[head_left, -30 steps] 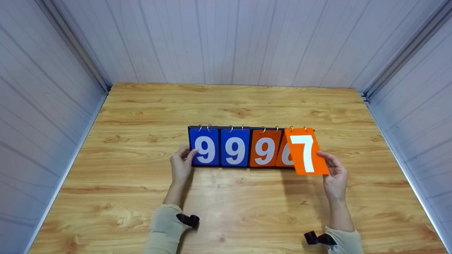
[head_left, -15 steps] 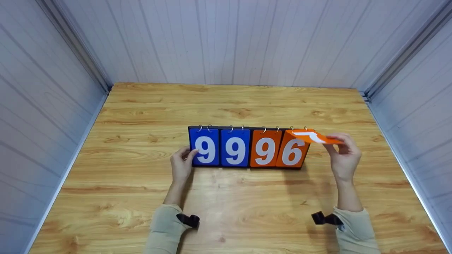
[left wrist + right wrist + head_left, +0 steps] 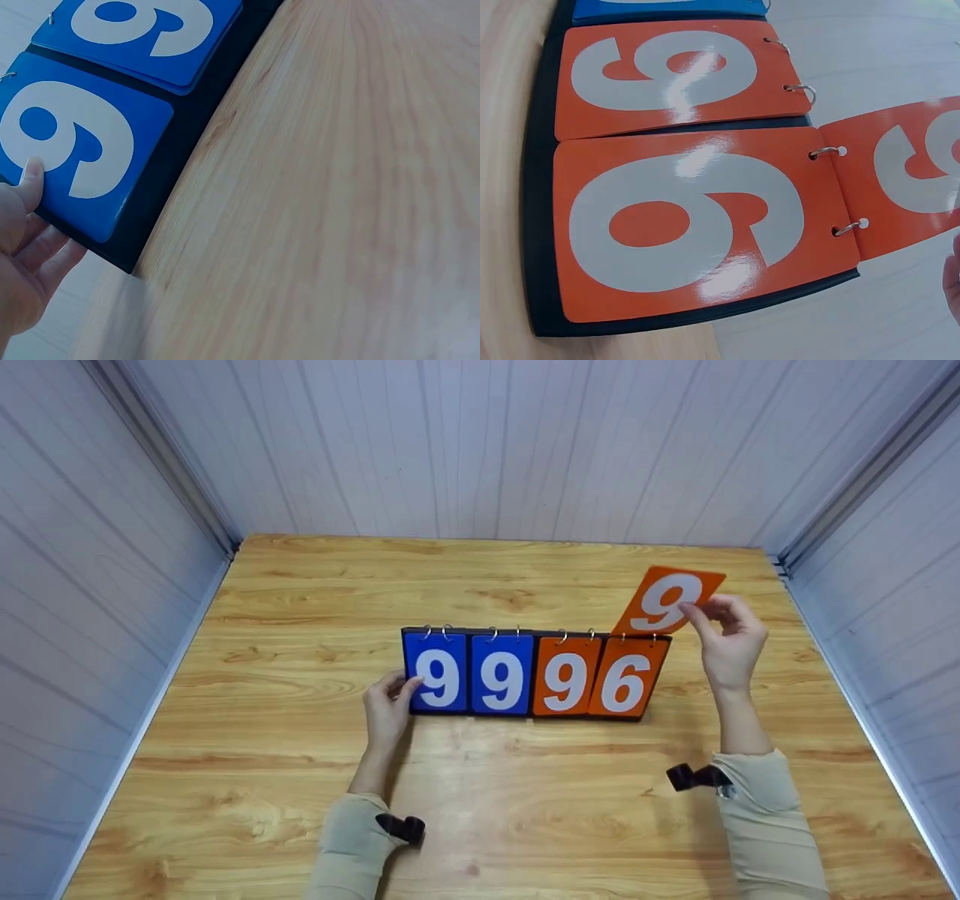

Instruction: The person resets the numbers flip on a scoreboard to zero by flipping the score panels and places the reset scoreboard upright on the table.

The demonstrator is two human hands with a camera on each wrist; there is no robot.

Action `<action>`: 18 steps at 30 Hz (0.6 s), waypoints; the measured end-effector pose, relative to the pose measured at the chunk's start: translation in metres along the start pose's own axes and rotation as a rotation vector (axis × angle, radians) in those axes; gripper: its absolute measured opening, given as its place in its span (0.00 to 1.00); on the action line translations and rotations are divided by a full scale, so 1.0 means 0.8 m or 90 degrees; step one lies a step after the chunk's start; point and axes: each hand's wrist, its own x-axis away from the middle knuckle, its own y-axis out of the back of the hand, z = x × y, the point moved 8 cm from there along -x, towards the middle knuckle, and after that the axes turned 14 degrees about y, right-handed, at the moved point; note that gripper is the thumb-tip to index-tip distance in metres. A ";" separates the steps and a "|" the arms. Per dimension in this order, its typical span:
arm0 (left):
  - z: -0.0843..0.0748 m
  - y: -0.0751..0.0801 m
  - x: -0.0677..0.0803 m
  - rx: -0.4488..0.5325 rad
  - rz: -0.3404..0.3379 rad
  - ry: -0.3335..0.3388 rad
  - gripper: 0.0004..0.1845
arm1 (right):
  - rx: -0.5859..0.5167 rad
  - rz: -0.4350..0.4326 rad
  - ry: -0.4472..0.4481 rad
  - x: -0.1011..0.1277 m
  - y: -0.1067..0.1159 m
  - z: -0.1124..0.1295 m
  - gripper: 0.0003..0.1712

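While steadying the scoreboard (image 3: 536, 673) on the table (image 3: 480, 780) with left hand (image 3: 386, 712), fingers curled round its edge, pinching the raised card (image 3: 670, 600) in right hand (image 3: 727, 641).

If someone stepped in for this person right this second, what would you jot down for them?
Left hand: grips the left end of the scoreboard, thumb on the first blue 9 card.
Right hand: pinches the lifted orange card by its edge, swung up above the rings, its back showing a 9.
The scoreboard stands mid-table and reads 9 9 9 6.
Done: the rightmost front card is raised, uncovering the 6.
Left: probably drop that card over the back and let go.
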 end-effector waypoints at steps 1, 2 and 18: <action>-0.001 0.000 0.000 0.001 0.001 0.000 0.08 | 0.010 -0.002 -0.006 -0.003 -0.002 -0.003 0.08; -0.001 0.000 0.001 0.002 0.003 -0.001 0.08 | 0.021 -0.002 -0.011 -0.005 -0.004 -0.005 0.08; -0.002 0.000 0.001 0.007 -0.007 0.006 0.08 | 0.220 0.086 -0.127 -0.023 -0.015 -0.095 0.16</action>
